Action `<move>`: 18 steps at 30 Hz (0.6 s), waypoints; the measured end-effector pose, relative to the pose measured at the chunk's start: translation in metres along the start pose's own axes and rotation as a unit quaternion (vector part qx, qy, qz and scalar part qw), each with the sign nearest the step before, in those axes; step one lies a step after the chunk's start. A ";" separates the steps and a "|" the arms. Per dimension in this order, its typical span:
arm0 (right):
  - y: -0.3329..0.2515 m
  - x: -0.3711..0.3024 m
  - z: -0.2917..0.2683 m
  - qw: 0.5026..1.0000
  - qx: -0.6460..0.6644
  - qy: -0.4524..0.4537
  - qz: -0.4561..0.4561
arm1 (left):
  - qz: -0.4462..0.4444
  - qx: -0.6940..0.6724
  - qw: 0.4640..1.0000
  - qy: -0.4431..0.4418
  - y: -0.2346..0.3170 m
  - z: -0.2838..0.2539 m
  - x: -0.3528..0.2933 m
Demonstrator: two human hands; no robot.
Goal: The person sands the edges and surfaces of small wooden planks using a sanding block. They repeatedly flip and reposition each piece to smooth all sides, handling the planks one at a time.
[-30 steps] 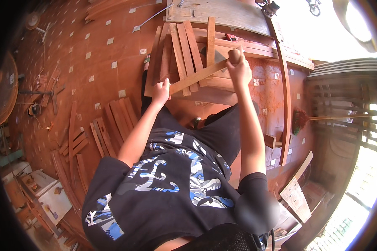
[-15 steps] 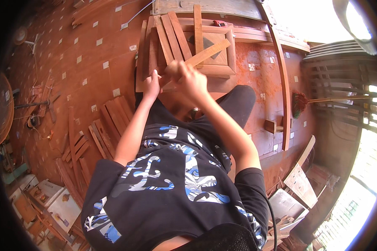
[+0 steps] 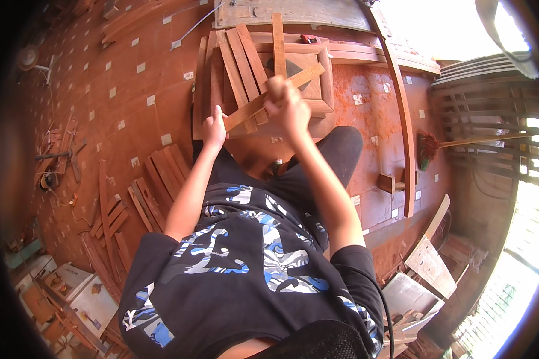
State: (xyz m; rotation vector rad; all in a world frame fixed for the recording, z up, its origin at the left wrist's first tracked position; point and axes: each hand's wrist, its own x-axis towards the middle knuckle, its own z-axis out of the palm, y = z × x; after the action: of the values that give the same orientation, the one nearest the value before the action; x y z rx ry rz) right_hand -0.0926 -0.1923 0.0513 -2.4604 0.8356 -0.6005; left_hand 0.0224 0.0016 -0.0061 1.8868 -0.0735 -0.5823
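Observation:
My left hand (image 3: 215, 129) grips the near left end of a flat wooden strip (image 3: 308, 74), thumb on top. The strip slants up to the right across other pieces. My right hand (image 3: 290, 110) is closed over the strip's middle; its fingers are blurred, and a tan shape at them is too smeared to make out. Several wooden strips (image 3: 238, 69) lie side by side under and beyond the held one. Another strip (image 3: 278, 42) points away from me. Beneath them is a framed wooden panel (image 3: 326, 75) with a dark patch on its face, partly covered.
A red tape measure (image 3: 309, 39) lies at the panel's far edge. A long beam (image 3: 403, 125) stretches along the right, with a broom (image 3: 428, 149) beyond it. Wooden slats (image 3: 161, 173) lie on the floor at left. Slatted frames (image 3: 479, 102) stand far right.
My right hand has slid along the strip, away from my left hand and to the right. More of the strip between the hands now shows. My left hand stays at its end.

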 end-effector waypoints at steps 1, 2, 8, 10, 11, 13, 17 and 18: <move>-0.019 -0.021 0.003 1.000 0.018 -0.019 -0.015 | 0.000 -0.004 1.000 -0.005 -0.003 0.001 0.002; -0.039 -0.042 0.004 0.998 0.037 -0.037 -0.032 | -0.002 -0.023 1.000 -0.018 -0.007 0.000 0.004; -0.065 -0.052 -0.010 0.977 0.078 -0.199 -0.022 | 0.015 -0.050 0.998 -0.042 -0.017 -0.002 0.011; -0.054 -0.044 -0.008 0.993 0.039 -0.111 -0.008 | 0.001 -0.026 0.999 -0.023 -0.009 -0.002 0.007; -0.046 -0.037 -0.007 0.997 0.026 -0.071 -0.010 | 0.003 -0.023 1.000 -0.017 -0.006 -0.002 0.004; -0.028 -0.014 -0.009 0.998 -0.016 -0.063 0.018 | 0.009 -0.043 0.999 -0.015 -0.009 -0.002 0.001; 0.015 0.054 -0.025 0.992 -0.077 -0.031 0.099 | 0.012 -0.058 0.997 -0.045 -0.010 -0.005 0.002; 0.028 0.071 -0.030 0.986 -0.089 -0.035 0.138 | 0.013 -0.061 0.997 -0.047 -0.007 -0.003 0.001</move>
State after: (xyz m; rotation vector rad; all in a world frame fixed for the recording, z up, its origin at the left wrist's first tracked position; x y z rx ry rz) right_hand -0.0704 -0.2665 0.0773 -2.4441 1.2207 -0.3505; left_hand 0.0232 0.0069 -0.0114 1.7385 -0.1212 -0.6432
